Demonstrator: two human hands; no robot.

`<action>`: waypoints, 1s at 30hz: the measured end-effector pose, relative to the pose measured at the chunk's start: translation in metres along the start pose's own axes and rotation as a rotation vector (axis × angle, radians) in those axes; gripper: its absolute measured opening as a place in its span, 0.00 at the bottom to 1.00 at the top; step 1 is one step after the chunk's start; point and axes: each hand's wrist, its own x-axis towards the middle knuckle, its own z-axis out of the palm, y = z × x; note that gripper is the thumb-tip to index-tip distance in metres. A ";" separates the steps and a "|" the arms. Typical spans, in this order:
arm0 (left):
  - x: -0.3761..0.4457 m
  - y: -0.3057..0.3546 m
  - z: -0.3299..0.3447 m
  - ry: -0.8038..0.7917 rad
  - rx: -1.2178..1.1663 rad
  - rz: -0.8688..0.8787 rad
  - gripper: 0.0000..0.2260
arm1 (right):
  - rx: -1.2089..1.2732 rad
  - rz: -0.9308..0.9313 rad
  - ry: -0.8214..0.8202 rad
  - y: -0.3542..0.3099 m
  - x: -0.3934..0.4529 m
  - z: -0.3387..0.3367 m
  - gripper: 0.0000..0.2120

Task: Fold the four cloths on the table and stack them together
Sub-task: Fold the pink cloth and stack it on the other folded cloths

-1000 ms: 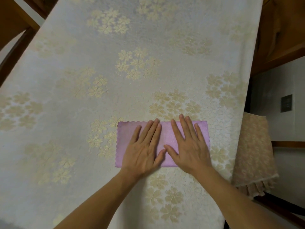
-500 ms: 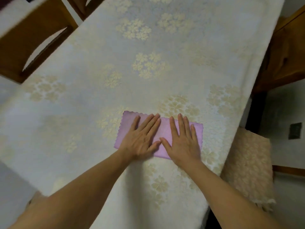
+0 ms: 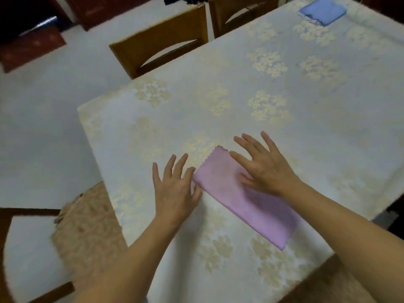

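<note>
The pink cloth [image 3: 247, 200] lies folded into a long strip near the bench [image 3: 284, 101] edge; the right hand [image 3: 262, 167] presses it with flat fingers, the left hand [image 3: 175, 189] spread beside its end. A folded blue cloth [image 3: 321, 9] waits at the far corner; judging by this, further folding and all stacking remain.

no readable text, labels or signs

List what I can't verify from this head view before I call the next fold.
- Pink cloth: its far right part lies under the right hand; layer count not readable.
- Blue cloth: small, at the top edge; fold state unclear.
- The other two cloths: not in frame.
- Left hand: motion blur hides whether its fingers touch the pink cloth.
</note>
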 end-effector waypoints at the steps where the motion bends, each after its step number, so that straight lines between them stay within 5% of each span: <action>1: 0.002 0.000 0.001 0.023 0.002 -0.030 0.14 | -0.017 -0.043 0.000 0.005 0.013 0.001 0.30; 8: 0.018 0.001 0.017 -0.040 0.030 -0.208 0.08 | -0.023 -0.279 -0.067 0.016 0.078 0.015 0.16; 23: 0.051 0.006 0.032 -0.433 0.039 -0.294 0.18 | 0.097 -0.542 -0.019 0.018 0.127 0.075 0.14; 27: 0.055 0.006 0.033 -0.433 0.000 -0.315 0.16 | 0.128 -0.555 -0.013 0.015 0.127 0.077 0.13; 30: 0.053 0.004 0.035 -0.290 0.032 -0.244 0.18 | 0.161 -0.530 -0.059 0.010 0.129 0.076 0.13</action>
